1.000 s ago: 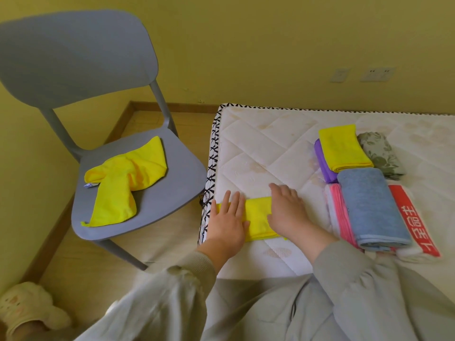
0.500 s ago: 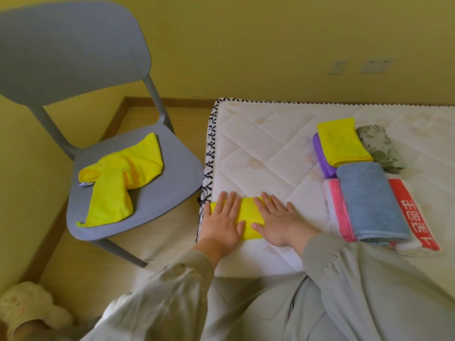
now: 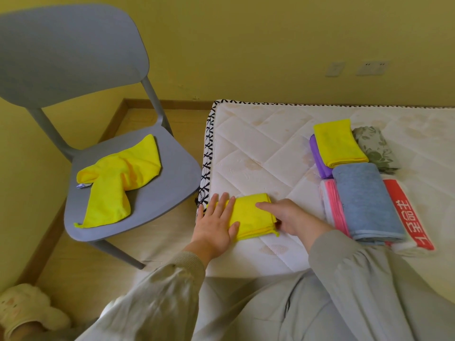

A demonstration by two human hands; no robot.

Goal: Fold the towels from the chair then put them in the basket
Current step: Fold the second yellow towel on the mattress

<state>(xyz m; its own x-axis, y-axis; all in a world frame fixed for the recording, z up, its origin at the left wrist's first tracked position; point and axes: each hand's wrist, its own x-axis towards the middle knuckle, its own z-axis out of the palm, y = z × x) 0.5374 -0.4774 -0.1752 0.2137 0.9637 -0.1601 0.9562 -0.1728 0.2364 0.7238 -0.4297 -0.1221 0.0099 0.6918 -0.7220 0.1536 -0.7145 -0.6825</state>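
Observation:
A folded yellow towel [image 3: 253,215] lies near the left front edge of the white mattress [image 3: 258,148]. My left hand [image 3: 216,225] presses flat on the towel's left part with straight fingers. My right hand [image 3: 293,217] rests at the towel's right edge, its forefinger stretched over the cloth; whether it pinches the edge is unclear. On the grey chair [image 3: 157,188] to the left lies an unfolded, crumpled yellow towel [image 3: 118,183]. No basket is in view.
Folded towels lie in a group on the mattress at right: yellow [image 3: 337,143] on purple [image 3: 318,158], a floral one [image 3: 376,148], blue [image 3: 364,203] over pink [image 3: 333,207], and red-and-white [image 3: 408,220]. A slippered foot [image 3: 27,313] is on the floor bottom left.
My right hand slid rightward off the middle of the yellow towel to its right edge, uncovering more cloth. My left hand stayed pressed on the left part.

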